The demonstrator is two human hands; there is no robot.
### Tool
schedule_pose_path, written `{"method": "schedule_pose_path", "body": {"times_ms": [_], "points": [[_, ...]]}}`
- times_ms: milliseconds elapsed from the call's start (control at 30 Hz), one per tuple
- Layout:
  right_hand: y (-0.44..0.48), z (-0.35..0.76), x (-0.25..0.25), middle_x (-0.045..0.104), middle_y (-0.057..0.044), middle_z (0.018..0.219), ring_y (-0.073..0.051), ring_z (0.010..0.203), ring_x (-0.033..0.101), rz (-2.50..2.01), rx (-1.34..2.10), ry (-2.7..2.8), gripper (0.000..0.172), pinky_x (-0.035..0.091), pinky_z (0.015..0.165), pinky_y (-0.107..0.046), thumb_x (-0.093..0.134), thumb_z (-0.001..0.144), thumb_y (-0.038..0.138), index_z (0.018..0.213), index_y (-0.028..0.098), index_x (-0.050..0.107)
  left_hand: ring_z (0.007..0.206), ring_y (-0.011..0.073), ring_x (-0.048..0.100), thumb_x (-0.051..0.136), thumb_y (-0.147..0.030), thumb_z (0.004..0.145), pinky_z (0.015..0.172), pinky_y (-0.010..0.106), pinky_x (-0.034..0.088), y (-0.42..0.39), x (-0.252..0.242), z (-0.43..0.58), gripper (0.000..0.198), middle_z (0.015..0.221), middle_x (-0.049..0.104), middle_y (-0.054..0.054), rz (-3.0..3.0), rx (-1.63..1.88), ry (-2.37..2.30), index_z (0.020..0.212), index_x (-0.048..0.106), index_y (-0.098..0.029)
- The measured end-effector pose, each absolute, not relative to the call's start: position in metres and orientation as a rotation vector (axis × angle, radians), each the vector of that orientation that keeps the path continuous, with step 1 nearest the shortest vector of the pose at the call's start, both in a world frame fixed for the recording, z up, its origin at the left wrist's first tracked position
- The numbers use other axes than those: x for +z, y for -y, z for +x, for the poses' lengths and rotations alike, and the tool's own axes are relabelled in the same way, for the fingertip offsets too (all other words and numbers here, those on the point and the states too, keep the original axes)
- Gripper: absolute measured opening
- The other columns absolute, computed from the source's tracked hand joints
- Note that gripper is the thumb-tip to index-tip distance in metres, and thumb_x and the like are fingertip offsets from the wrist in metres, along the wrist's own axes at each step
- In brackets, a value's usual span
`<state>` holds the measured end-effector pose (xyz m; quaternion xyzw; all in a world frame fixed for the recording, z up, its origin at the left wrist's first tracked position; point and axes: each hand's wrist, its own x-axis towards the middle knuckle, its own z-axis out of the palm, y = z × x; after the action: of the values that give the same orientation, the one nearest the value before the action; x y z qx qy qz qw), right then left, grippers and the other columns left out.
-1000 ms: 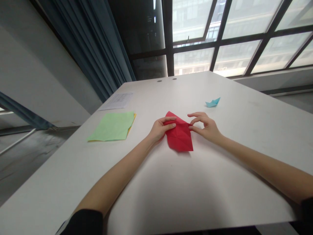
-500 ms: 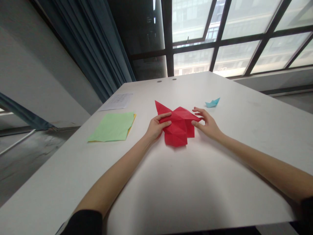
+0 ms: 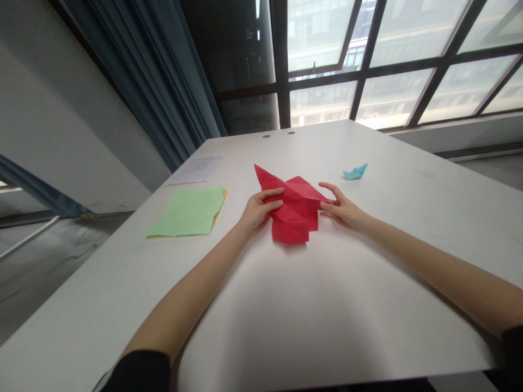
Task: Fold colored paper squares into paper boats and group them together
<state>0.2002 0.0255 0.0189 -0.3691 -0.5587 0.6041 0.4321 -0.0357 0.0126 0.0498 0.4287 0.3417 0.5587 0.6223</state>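
Note:
A creased, partly folded sheet of red paper (image 3: 292, 215) is held just above the table, one sharp point rising at its upper left. My left hand (image 3: 258, 209) pinches its left side, thumb and index finger lying over the front; the other fingers are behind it. On the other side my right hand (image 3: 343, 207) has thumb and a finger at the paper's pointed right corner, with the index finger lifted away. A small blue folded paper boat (image 3: 355, 172) rests on the table beyond my right hand.
The white table (image 3: 294, 305) stretches toward the windows. To the left lie a stack of green paper (image 3: 188, 212) with yellow beneath it and a printed white sheet (image 3: 196, 170). A blue curtain (image 3: 151, 71) hangs past the table's left edge.
Both hands and the red paper have shifted slightly left. The fingers of my right hand have moved at the right corner, and the paper's right flap has turned a little.

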Motion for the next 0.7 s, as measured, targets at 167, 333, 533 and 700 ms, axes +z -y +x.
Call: {"method": "schedule_pose_path", "body": {"times_ms": [167,333,533,700], "points": [[-0.021,0.197,0.024,0.067,0.004,0.071,-0.016,0.07,0.063,-0.85,1.457,1.308,0.064,0.048,0.071,-0.034,0.073,0.061,0.042,0.117,0.031,0.044,0.07,0.014,0.063,0.08,-0.017,0.05,0.08,0.033,0.048,-0.013,0.049,-0.035,0.03,0.076,0.07,0.004,0.992,1.235,-0.818,0.079,0.072,-0.018],[-0.022,0.194,0.027,0.068,0.0,0.081,-0.015,0.076,0.062,-0.797,1.421,1.247,0.034,0.048,0.076,-0.033,0.075,0.059,0.037,0.089,0.024,0.063,0.073,0.0131,0.063,0.079,-0.02,0.053,0.085,0.031,0.045,-0.014,0.045,-0.035,0.027,0.081,0.071,0.005,1.038,1.172,-0.792,0.079,0.072,-0.017],[-0.019,0.191,0.03,0.07,-0.002,0.087,-0.017,0.082,0.063,-0.792,1.482,1.194,0.034,0.047,0.082,-0.037,0.077,0.057,0.033,0.088,0.024,0.068,0.078,0.0159,0.063,0.08,-0.021,0.052,0.087,0.035,0.044,-0.013,0.045,-0.033,0.028,0.084,0.071,0.006,1.033,1.176,-0.782,0.078,0.072,-0.018],[-0.016,0.189,0.033,0.07,-0.002,0.087,-0.018,0.083,0.063,-0.807,1.456,1.225,0.036,0.048,0.081,-0.038,0.078,0.056,0.033,0.09,0.024,0.068,0.077,0.0149,0.063,0.08,-0.019,0.051,0.088,0.034,0.043,-0.011,0.047,-0.032,0.026,0.081,0.071,0.004,1.006,1.202,-0.781,0.075,0.072,-0.018]]}}
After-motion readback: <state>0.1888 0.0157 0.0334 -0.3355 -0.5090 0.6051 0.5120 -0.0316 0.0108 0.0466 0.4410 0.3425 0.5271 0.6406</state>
